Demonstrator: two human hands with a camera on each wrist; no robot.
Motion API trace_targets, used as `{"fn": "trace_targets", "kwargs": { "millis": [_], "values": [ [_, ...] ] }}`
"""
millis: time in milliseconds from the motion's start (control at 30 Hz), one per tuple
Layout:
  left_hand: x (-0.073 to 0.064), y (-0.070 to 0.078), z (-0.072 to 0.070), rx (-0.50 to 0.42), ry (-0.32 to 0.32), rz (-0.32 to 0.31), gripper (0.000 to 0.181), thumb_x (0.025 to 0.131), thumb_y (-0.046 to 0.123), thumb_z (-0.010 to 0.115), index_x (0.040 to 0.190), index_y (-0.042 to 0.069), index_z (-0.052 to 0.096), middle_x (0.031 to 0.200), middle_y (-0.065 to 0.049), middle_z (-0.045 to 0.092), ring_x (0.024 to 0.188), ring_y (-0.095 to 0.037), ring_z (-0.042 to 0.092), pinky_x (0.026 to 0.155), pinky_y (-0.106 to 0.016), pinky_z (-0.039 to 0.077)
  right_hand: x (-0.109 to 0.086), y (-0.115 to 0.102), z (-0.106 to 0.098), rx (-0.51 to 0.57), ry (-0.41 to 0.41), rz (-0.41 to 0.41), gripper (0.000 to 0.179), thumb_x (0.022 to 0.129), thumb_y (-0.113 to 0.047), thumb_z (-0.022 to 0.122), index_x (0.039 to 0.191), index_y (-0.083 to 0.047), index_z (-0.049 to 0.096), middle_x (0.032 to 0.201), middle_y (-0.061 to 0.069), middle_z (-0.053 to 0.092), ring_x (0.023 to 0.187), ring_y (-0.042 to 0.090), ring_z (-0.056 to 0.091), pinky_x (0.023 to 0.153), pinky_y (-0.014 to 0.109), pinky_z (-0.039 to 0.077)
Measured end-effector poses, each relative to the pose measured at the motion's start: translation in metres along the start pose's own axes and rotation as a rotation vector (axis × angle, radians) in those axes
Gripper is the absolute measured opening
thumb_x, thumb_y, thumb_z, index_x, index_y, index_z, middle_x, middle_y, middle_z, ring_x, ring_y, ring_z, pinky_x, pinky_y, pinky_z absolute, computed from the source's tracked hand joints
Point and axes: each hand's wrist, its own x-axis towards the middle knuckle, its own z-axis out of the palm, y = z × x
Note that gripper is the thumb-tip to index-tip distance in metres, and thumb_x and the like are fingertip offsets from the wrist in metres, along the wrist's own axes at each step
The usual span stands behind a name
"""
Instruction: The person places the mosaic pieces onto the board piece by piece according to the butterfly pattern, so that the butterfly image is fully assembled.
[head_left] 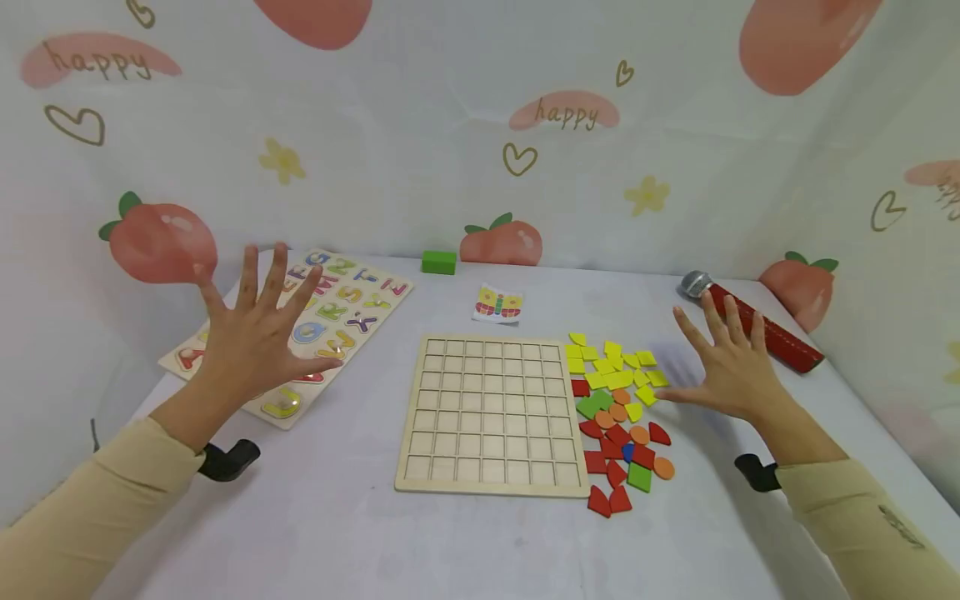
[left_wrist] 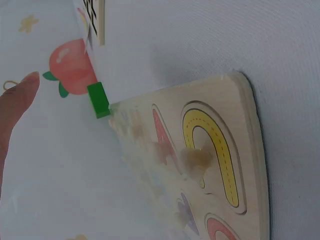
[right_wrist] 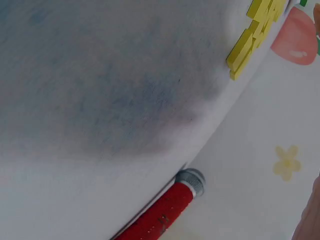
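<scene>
Widely spread left hand (head_left: pixel 251 342) above letter board (head_left: pixel 358 305), right hand (head_left: pixel 735 371) likewise spread near yellow tiles (head_left: pixel 619 380)

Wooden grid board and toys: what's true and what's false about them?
1. The butterfly picture lies beyond the wooden grid board. True.
2. The wooden grid board's squares are full. False: they are bare, and yellow tiles lie to the right.
3. The right hand is nearer the red microphone than the left hand is. True.
4. The right hand grips the red microphone. False: its fingers are spread, holding nothing.
5. The alphabet puzzle lies left of the wooden grid board. True.
6. The butterfly picture lies on the alphabet puzzle. False: they are apart.
</scene>
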Motion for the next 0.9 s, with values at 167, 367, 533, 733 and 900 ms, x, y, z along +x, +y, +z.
{"fn": "trace_targets", "kwargs": {
  "millis": [167, 367, 533, 733, 900],
  "values": [
    [0.0, 0.006, 0.005, -0.015, -0.009, 0.01, 0.103, 0.071, 0.089, 0.017, 0.149, 0.021, 0.02, 0.158, -0.007, -0.01, 0.144, -0.026, -0.018, 0.098, -0.078, -0.005, 0.006, -0.006, 0.0, 0.02, -0.017, 0.001, 0.118, 0.065, -0.062, 0.068, 0.15, -0.029, -0.007, 0.156, 0.019, -0.01, 0.141, 0.044, -0.013, 0.107, 0.066, -0.015],
    [0.004, 0.016, 0.01, -0.026, -0.11, 0.003, 0.108, 0.067, 0.092, 0.009, 0.151, 0.024, 0.012, 0.157, -0.007, -0.015, 0.144, -0.029, -0.019, 0.102, -0.074, -0.009, 0.016, -0.015, 0.003, 0.016, -0.023, -0.019, 0.116, 0.066, -0.065, 0.065, 0.15, -0.028, -0.006, 0.156, 0.019, -0.008, 0.141, 0.041, -0.016, 0.107, 0.067, -0.013],
    [0.011, 0.026, 0.015, -0.041, -0.153, 0.015, 0.109, 0.066, 0.092, 0.008, 0.151, 0.024, 0.012, 0.157, -0.007, -0.017, 0.143, -0.029, -0.019, 0.104, -0.072, -0.011, 0.027, -0.026, 0.005, 0.008, -0.013, -0.05, 0.114, 0.066, -0.067, 0.064, 0.15, -0.028, -0.003, 0.156, 0.017, -0.009, 0.142, 0.043, -0.012, 0.108, 0.068, -0.009],
    [0.02, 0.043, 0.021, -0.102, -0.186, 0.016, 0.11, 0.065, 0.093, 0.026, 0.151, 0.025, 0.012, 0.157, -0.008, -0.016, 0.143, -0.033, -0.019, 0.098, -0.078, -0.008, 0.049, -0.044, 0.001, 0.056, -0.063, -0.068, 0.111, 0.067, -0.065, 0.065, 0.151, -0.02, 0.008, 0.156, 0.019, -0.007, 0.142, 0.044, -0.009, 0.11, 0.066, -0.006],
    [0.027, 0.069, 0.02, -0.229, -0.391, 0.0, 0.116, 0.063, 0.079, 0.059, 0.151, 0.028, 0.005, 0.155, -0.008, -0.022, 0.141, -0.038, -0.019, 0.097, -0.08, -0.002, 0.075, -0.064, 0.0, 0.312, -0.207, -0.054, 0.087, 0.079, -0.041, 0.07, 0.146, -0.004, 0.028, 0.152, 0.025, 0.017, 0.138, 0.045, 0.019, 0.111, 0.061, 0.019]
  ]
}}
